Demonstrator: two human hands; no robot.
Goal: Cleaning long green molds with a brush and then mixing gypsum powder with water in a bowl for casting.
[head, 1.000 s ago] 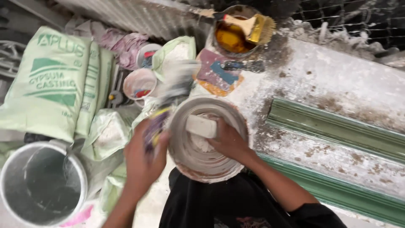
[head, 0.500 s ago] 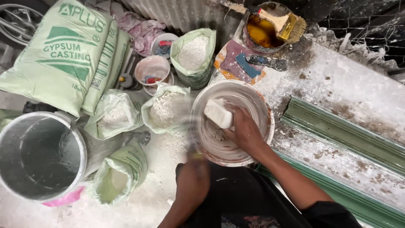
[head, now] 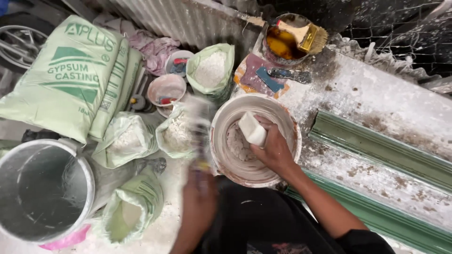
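Observation:
A round plaster-caked mixing bowl sits on the bench edge in front of me, with a lump of white powder inside. My right hand is inside the bowl, gripping a small white cup tilted over the powder. My left hand, blurred by motion, is just left of the bowl and holds a thin, blurred tool that reaches up toward an open bag of white powder.
A large pale green sack lies at far left. Several open powder bags and small tubs stand between. A grey bucket is lower left. A tin with a brush and green mouldings lie on the bench.
My left hand has come back into view beside the bowl, moving fast with the thin tool. My right hand stays in the bowl with the white cup.

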